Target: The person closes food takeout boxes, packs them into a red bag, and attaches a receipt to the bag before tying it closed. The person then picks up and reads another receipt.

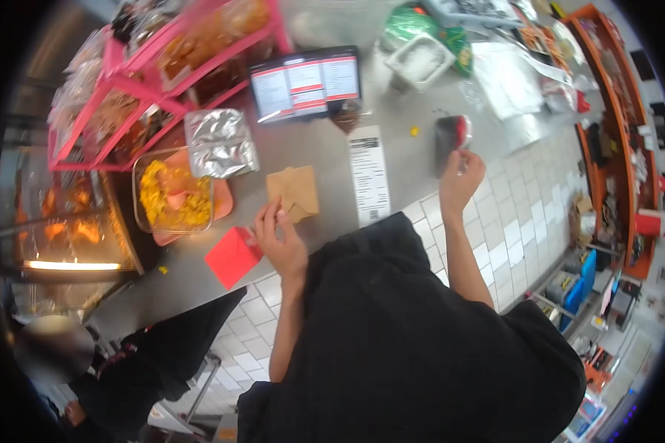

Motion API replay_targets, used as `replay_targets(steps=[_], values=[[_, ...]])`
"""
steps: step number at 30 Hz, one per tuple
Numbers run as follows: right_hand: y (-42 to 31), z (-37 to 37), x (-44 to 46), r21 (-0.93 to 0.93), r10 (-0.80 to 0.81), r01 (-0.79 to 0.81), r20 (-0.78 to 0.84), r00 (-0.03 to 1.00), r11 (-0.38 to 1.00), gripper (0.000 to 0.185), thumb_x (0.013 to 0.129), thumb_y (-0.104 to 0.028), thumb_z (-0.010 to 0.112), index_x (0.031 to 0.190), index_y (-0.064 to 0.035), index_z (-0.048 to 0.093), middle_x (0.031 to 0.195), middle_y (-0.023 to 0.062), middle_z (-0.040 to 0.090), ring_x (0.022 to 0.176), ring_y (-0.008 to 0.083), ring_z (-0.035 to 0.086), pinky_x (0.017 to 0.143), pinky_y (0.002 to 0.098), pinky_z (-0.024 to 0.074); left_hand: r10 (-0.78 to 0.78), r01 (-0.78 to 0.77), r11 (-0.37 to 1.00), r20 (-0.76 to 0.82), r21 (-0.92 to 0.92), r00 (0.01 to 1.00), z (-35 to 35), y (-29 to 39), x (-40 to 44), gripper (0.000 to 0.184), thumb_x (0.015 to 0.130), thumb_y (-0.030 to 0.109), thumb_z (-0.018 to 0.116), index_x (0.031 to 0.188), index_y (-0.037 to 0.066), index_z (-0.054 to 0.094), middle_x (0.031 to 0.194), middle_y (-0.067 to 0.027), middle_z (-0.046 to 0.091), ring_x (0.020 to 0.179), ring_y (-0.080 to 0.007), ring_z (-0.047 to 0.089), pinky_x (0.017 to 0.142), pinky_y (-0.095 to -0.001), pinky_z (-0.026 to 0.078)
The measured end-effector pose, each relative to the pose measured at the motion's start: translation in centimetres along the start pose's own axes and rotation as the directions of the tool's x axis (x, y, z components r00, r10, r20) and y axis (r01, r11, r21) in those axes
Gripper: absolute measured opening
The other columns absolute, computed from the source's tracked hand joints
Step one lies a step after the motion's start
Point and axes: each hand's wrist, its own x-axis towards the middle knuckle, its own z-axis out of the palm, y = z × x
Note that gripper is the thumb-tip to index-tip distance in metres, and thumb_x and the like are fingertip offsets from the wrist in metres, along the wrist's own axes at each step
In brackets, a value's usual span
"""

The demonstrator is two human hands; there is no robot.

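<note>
My left hand (282,240) lies with its fingers loosely apart between a folded brown paper carton (295,190) and a red paper carton (234,257). Its fingertips reach the brown carton's lower left edge, and the thumb is by the red one's corner. Over at the right, my right hand (462,181) has its fingers closed at the lower end of a blurred dark object with a red and white edge (448,140); its kind is unclear. A long printed receipt (369,176) lies on the steel counter between my hands.
Behind the cartons stand a tablet (305,85), a foil packet (222,142) and a glass dish of yellow food (174,193). A pink rack (137,81) and lit food warmer (70,229) are at left. A metal tub (420,62) stands at back. Another person (151,362) is lower left.
</note>
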Motion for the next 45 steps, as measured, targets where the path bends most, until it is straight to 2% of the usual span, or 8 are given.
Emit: replay_targets(steps=[3,7,12,16,22,26,36,45], values=[[11.2,-0.4,1.9,-0.185,0.439,-0.400,0.307,0.845,0.898,0.045,0.094,-0.043,0.059,0.099,0.0006,0.068,0.098,0.0133,0.067,0.091,0.0276,0.059,0.083,0.0395,0.0462,-0.070,0.189,0.947,0.408,-0.258,0.910,1.7,3.1,0.5,0.028,0.101,0.019,0.051,0.115,0.000,0.066,0.109,-0.0113,0.062,0.099,-0.0230,0.062,0.089,-0.0335,0.048],[8.9,-3.7,3.1,0.107,0.488,-0.744,0.691,0.532,0.659,0.035,0.095,-0.038,0.060,0.103,-0.0043,0.067,0.105,0.0052,0.065,0.097,0.0195,0.060,0.090,0.0359,0.0469,0.129,0.371,0.888,0.923,-0.270,0.363,8.5,7.2,0.4,0.036,0.104,0.027,0.045,0.116,-0.001,0.066,0.115,-0.0117,0.065,0.097,-0.0207,0.065,0.084,-0.0308,0.051],[6.4,-6.3,1.6,0.233,0.482,-0.659,0.519,0.706,0.715,0.035,0.095,-0.034,0.061,0.105,-0.0007,0.069,0.100,0.0061,0.068,0.091,0.0154,0.059,0.080,0.0298,0.0465,0.075,0.538,0.841,0.997,-0.058,-0.009,20.9,10.4,-3.7,0.056,0.103,0.043,0.043,0.122,-0.006,0.062,0.121,-0.0136,0.066,0.102,-0.0229,0.065,0.091,-0.0342,0.051],[6.5,-9.6,-2.5,0.093,0.475,-0.583,0.483,0.736,0.807,0.037,0.095,-0.033,0.060,0.108,0.0011,0.068,0.101,0.0071,0.069,0.096,0.0164,0.061,0.086,0.0317,0.0477,-0.062,0.664,0.747,0.992,-0.029,0.112,27.0,9.5,-5.5,0.062,0.097,0.049,0.051,0.117,-0.007,0.064,0.113,-0.0115,0.069,0.095,-0.0219,0.067,0.081,-0.0339,0.052],[6.9,-9.6,-5.5,0.018,0.576,-0.685,0.526,0.626,0.728,0.038,0.096,-0.035,0.060,0.103,0.0005,0.069,0.094,0.0048,0.070,0.087,0.0144,0.061,0.078,0.0309,0.0484,-0.049,0.213,0.976,0.907,-0.045,0.417,27.7,9.7,-6.3,0.033,0.077,0.042,0.071,0.085,0.011,0.078,0.085,-0.0139,0.073,0.077,-0.0290,0.070,0.072,-0.0386,0.054],[9.7,-8.0,-4.7,-0.134,0.269,-0.234,0.545,0.794,0.963,0.029,0.090,-0.025,0.061,0.094,0.0022,0.070,0.081,0.0160,0.069,0.076,0.0218,0.065,0.073,0.0328,0.0487,0.005,-0.028,1.000,0.854,0.011,0.520,30.9,5.3,-7.5,0.017,0.075,0.027,0.068,0.080,0.013,0.077,0.087,-0.0144,0.072,0.080,-0.0334,0.070,0.077,-0.0431,0.056],[-7.4,0.3,-2.6,0.301,-0.204,-0.345,0.934,0.292,0.889,0.028,0.095,-0.014,0.062,0.120,-0.0025,0.063,0.077,-0.0013,0.055,0.070,0.0080,0.050,0.065,0.0213,0.0420,-0.108,0.195,0.868,0.209,-0.456,0.972,6.0,3.3,0.4,0.020,0.088,0.021,0.071,0.098,0.004,0.075,0.092,-0.0081,0.068,0.080,-0.0174,0.062,0.071,-0.0308,0.049],[-27.1,4.8,-11.5,0.711,-0.732,-0.211,0.680,-0.033,0.670,0.028,0.088,-0.006,0.066,0.115,-0.0050,0.056,0.079,0.0062,0.062,0.076,0.0150,0.061,0.072,0.0299,0.0484,-0.357,0.340,0.929,-0.595,-0.145,0.720,-10.3,-3.1,-3.1,0.023,0.092,0.023,0.068,0.107,0.007,0.076,0.124,-0.0099,0.058,0.118,-0.0198,0.049,0.096,-0.0310,0.042]])
